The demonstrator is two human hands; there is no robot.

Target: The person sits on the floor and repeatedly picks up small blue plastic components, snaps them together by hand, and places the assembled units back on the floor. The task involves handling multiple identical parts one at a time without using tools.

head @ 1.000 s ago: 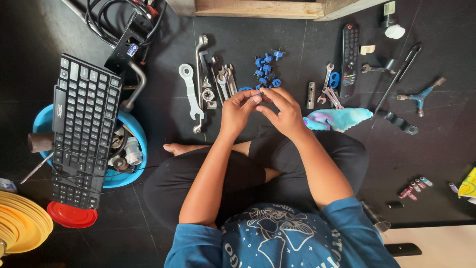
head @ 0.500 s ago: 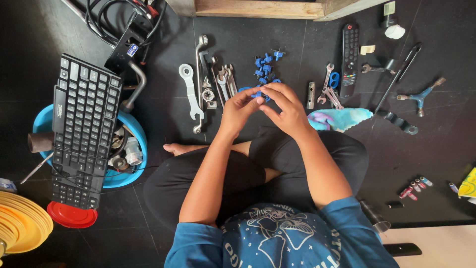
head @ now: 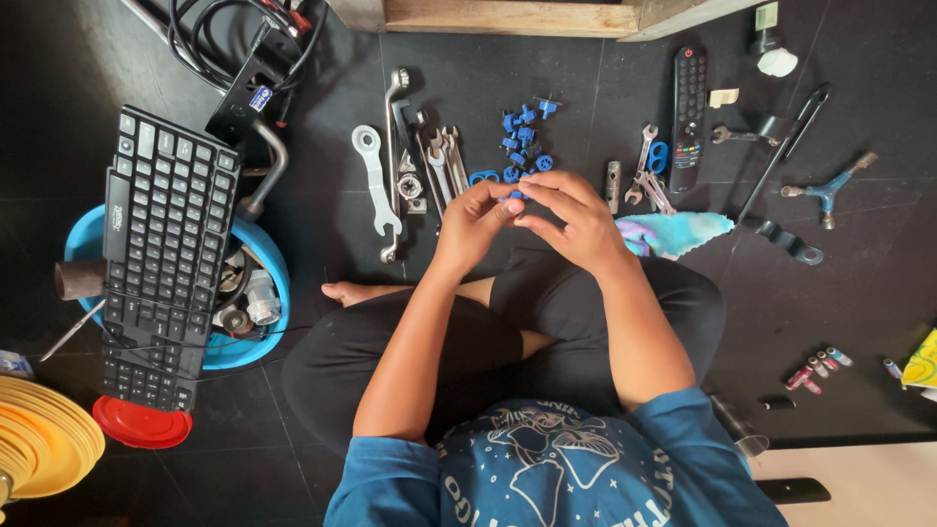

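Head view looks straight down on a person sitting cross-legged on a dark floor, both forearms reaching forward to meet at the centre of the frame. The left hand [head: 475, 217] and right hand [head: 571, 210] come together fingertip to fingertip, both pinching a small blue plastic piece [head: 514, 195] between them; most of the piece is hidden by the fingers. Just above the hands lies a loose cluster of blue plastic pieces [head: 524, 139], with a row of spanners [head: 410, 156] to its left and a black remote control [head: 687, 117] to its right. A pale blue cloth [head: 673, 232] sits just beside the right wrist. At the left of the frame a blue tub [head: 256, 332] holds metal fittings and pipe bits, and a black keyboard [head: 161, 259] lies across its rim. A red lid [head: 142, 425] rests below the tub.
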